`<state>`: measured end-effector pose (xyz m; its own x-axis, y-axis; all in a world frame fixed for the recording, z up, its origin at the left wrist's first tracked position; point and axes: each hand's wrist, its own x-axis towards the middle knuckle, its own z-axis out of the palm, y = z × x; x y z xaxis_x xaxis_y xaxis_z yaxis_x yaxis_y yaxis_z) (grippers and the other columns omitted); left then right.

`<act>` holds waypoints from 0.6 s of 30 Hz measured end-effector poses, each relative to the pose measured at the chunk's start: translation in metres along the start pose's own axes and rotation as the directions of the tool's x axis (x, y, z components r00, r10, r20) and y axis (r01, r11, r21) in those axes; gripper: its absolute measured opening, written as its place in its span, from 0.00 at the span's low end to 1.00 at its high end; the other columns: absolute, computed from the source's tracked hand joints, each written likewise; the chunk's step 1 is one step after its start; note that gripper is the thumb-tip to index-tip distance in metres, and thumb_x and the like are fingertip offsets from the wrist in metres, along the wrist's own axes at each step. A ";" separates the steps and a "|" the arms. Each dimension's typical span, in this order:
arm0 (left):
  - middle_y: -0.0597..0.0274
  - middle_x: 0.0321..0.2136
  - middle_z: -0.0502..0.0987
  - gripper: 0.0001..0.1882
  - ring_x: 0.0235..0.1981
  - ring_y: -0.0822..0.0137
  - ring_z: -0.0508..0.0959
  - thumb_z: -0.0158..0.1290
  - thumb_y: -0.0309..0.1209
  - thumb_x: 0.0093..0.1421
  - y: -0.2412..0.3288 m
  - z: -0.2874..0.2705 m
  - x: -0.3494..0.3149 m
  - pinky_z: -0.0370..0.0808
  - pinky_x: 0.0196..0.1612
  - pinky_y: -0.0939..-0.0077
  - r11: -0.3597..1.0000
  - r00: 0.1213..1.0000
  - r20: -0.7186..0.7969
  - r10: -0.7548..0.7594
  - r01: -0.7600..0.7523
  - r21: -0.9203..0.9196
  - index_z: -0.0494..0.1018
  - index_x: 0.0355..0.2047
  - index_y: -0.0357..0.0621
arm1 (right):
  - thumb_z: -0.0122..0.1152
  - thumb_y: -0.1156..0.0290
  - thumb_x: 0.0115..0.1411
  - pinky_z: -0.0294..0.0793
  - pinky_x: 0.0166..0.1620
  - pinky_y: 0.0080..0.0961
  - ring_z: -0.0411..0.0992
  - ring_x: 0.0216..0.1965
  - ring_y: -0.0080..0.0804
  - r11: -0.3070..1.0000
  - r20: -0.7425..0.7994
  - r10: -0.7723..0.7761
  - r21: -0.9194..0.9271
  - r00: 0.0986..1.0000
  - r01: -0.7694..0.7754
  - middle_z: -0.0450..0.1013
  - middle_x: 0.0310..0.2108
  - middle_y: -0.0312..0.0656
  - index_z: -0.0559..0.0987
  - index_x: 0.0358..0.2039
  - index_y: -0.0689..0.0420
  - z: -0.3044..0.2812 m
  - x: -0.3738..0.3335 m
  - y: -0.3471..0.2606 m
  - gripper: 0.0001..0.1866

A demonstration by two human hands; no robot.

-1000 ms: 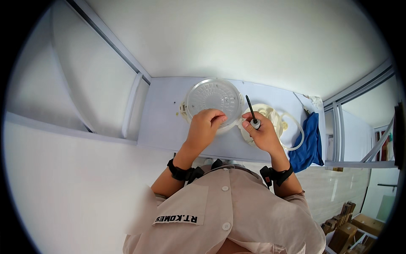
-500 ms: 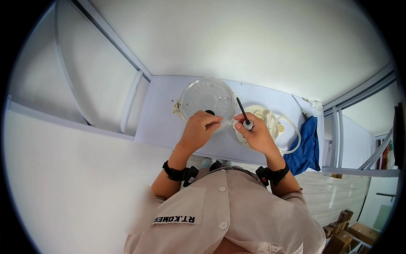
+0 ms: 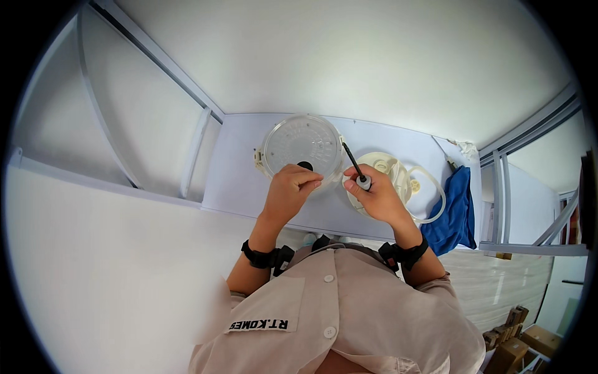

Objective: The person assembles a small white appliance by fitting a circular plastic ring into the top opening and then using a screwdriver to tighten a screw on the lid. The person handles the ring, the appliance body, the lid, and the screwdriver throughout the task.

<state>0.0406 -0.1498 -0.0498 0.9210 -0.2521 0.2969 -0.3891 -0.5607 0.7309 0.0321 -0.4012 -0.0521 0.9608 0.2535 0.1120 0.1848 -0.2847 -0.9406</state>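
White table (image 3: 237,156), near at hand

We have a clear-topped container (image 3: 299,140) before our left hand (image 3: 288,193) and a cream housing (image 3: 387,166) beneath our right hand (image 3: 377,196), likely for easy reach; a blue cloth (image 3: 455,215) lies further right. Our left hand pinches narrow; what it holds, if anything, we cannot tell. Our right hand grips a screwdriver (image 3: 354,163), probably to have it ready. A black disc (image 3: 305,166) shows past the left hand.

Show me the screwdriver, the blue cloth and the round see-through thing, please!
Screwdriver (image 3: 353,163): head view, on its dark shaft.
Blue cloth (image 3: 452,213): head view, on the middle of its folds.
Round see-through thing (image 3: 300,144): head view, on its patterned clear face.
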 end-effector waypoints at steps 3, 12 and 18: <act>0.56 0.40 0.87 0.09 0.43 0.59 0.84 0.69 0.25 0.59 -0.004 0.002 0.000 0.82 0.45 0.68 0.999 1.000 -0.007 -0.001 0.001 -0.038 0.89 0.41 0.42 | 0.70 0.64 0.69 0.77 0.46 0.29 0.77 0.39 0.32 1.000 0.007 0.018 -0.007 1.000 -0.018 0.80 0.35 0.44 0.82 0.49 0.60 -0.001 -0.001 -0.001 0.15; 0.54 0.43 0.87 0.11 0.45 0.60 0.85 0.69 0.24 0.59 0.003 -0.006 0.005 0.83 0.46 0.71 0.982 0.980 0.118 -0.161 0.171 -0.080 0.88 0.43 0.42 | 0.70 0.69 0.69 0.74 0.49 0.26 0.74 0.40 0.26 0.999 0.028 0.052 0.006 0.998 -0.052 0.78 0.36 0.37 0.82 0.49 0.59 -0.002 -0.001 0.003 0.12; 0.53 0.44 0.86 0.11 0.43 0.62 0.85 0.69 0.24 0.59 0.004 -0.007 0.005 0.83 0.46 0.72 0.987 0.983 0.114 -0.145 0.152 -0.056 0.88 0.43 0.42 | 0.70 0.69 0.69 0.74 0.48 0.26 0.74 0.40 0.26 0.998 0.051 0.064 0.020 0.997 -0.065 0.78 0.35 0.37 0.83 0.48 0.59 -0.002 0.000 -0.002 0.11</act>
<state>0.0442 -0.1482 -0.0413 0.9598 -0.2558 0.1156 -0.2425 -0.5477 0.8008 0.0323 -0.4030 -0.0498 0.9588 0.2819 0.0354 0.1180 -0.2816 -0.9523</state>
